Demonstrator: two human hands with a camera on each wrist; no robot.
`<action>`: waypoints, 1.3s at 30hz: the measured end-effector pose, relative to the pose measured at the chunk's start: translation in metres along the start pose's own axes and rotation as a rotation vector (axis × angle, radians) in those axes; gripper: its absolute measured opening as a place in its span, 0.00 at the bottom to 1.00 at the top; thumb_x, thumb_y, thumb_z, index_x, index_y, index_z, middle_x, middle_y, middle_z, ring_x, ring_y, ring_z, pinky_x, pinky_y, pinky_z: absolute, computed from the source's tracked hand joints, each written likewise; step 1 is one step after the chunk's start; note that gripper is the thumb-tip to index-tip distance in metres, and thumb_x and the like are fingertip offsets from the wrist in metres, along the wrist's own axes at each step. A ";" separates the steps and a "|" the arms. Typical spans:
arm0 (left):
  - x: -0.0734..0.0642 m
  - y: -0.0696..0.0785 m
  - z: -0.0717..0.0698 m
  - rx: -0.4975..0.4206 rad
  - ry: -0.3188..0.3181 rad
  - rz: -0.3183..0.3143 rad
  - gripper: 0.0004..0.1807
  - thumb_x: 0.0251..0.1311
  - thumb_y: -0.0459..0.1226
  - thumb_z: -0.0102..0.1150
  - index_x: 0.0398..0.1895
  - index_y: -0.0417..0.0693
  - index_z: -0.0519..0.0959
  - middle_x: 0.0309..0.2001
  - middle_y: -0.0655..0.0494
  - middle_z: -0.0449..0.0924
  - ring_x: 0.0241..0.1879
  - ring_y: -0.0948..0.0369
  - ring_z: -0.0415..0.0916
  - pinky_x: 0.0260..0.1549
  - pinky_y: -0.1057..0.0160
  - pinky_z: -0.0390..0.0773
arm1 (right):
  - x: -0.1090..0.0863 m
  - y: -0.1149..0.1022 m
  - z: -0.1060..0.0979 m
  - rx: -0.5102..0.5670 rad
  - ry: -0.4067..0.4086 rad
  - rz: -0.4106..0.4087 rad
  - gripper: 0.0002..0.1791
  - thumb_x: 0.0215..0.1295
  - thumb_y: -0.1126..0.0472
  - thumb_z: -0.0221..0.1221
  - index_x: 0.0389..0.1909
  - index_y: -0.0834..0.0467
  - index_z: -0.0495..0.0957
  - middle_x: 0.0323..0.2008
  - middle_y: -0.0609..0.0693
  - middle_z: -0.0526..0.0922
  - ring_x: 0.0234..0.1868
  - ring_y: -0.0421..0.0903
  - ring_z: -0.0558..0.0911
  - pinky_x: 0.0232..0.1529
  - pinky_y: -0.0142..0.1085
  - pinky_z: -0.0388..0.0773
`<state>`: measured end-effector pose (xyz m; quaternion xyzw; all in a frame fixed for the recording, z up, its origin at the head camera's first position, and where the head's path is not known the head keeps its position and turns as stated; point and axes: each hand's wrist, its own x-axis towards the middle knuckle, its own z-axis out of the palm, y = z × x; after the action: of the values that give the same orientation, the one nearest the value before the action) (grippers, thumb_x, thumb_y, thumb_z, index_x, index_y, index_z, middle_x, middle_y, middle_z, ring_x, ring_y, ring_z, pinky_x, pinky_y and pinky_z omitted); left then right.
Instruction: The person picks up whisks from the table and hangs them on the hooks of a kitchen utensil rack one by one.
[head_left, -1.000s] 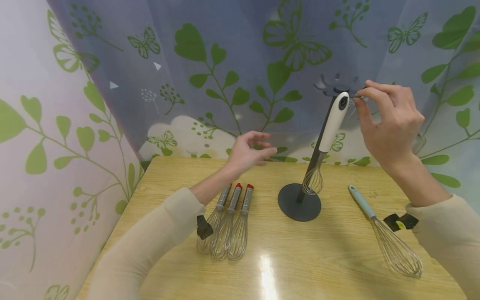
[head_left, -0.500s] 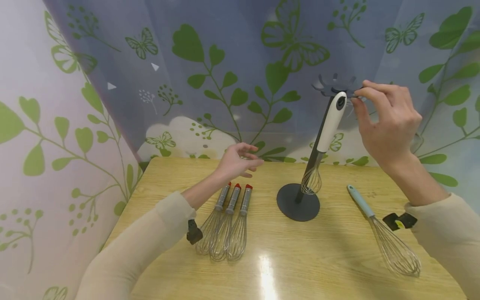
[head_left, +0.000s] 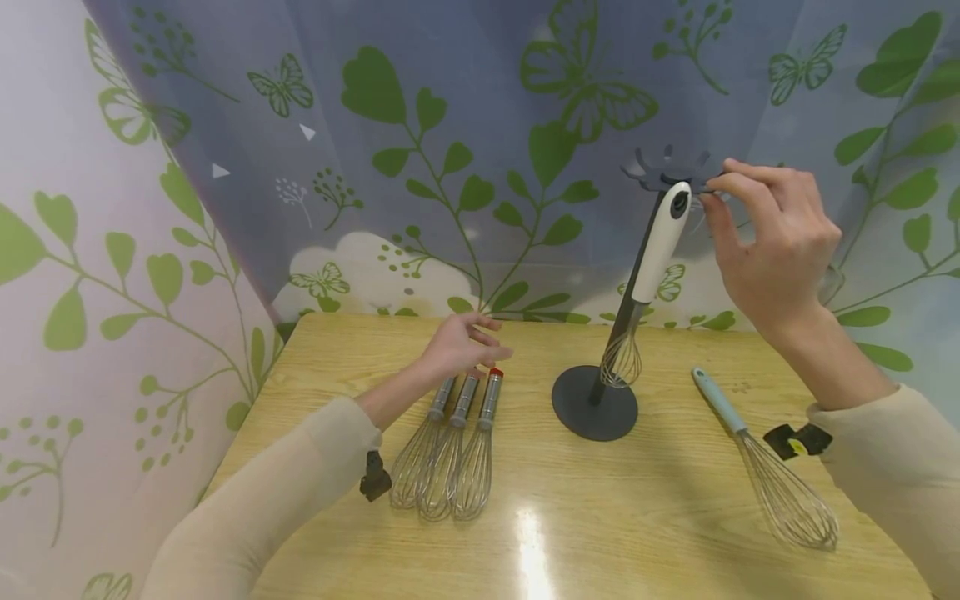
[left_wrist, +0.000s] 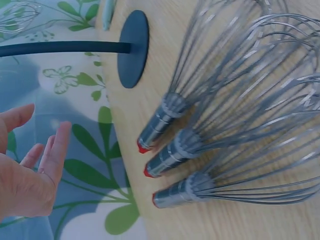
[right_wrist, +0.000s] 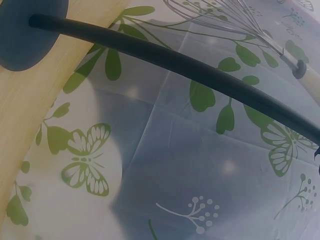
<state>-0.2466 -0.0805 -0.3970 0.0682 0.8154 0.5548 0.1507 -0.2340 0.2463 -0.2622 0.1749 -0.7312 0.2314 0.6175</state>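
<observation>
My right hand [head_left: 783,242] pinches one prong of the dark hook ring [head_left: 658,178] at the top of a utensil stand, thumb against index finger. From the ring hangs a small whisk with a white handle [head_left: 662,242], wires down beside the pole [head_left: 628,308]. My left hand [head_left: 453,346] hovers with relaxed, spread fingers over the handle ends of three steel whisks [head_left: 490,404]. These lie side by side, red tips away from me. In the left wrist view a gap shows between the left hand [left_wrist: 35,175] and the red tips.
The stand's round dark base [head_left: 581,417] rests on a wooden table [head_left: 600,517]. At the right lies a larger whisk with a light blue handle [head_left: 722,404]. A leaf-patterned curtain [head_left: 450,83] hangs behind the table's back edge.
My left hand has drawn back left and down, from beside the stand to over the whisk handles. My right hand keeps its pinch on the hook ring.
</observation>
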 end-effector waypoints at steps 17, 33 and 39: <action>-0.002 -0.024 0.007 0.053 0.010 -0.104 0.30 0.61 0.36 0.76 0.65 0.40 0.77 0.52 0.40 0.86 0.47 0.42 0.88 0.48 0.45 0.91 | 0.001 0.001 -0.001 -0.001 -0.004 -0.013 0.06 0.66 0.63 0.71 0.40 0.62 0.88 0.47 0.61 0.91 0.45 0.68 0.85 0.34 0.66 0.77; 0.003 -0.032 0.009 0.103 -0.044 -0.161 0.34 0.62 0.38 0.75 0.70 0.39 0.74 0.39 0.48 0.85 0.34 0.53 0.86 0.46 0.49 0.92 | 0.001 0.001 -0.001 -0.002 -0.007 -0.019 0.07 0.65 0.63 0.71 0.40 0.62 0.88 0.47 0.61 0.91 0.44 0.68 0.85 0.33 0.65 0.76; 0.004 -0.040 0.011 0.102 -0.054 -0.165 0.35 0.63 0.37 0.73 0.71 0.35 0.72 0.40 0.49 0.85 0.44 0.45 0.88 0.48 0.49 0.92 | 0.000 0.002 -0.001 0.005 -0.004 -0.021 0.07 0.66 0.62 0.71 0.40 0.62 0.88 0.47 0.61 0.91 0.45 0.68 0.85 0.32 0.68 0.76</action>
<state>-0.2445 -0.0844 -0.4388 0.0233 0.8411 0.4961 0.2143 -0.2345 0.2479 -0.2620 0.1847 -0.7300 0.2262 0.6180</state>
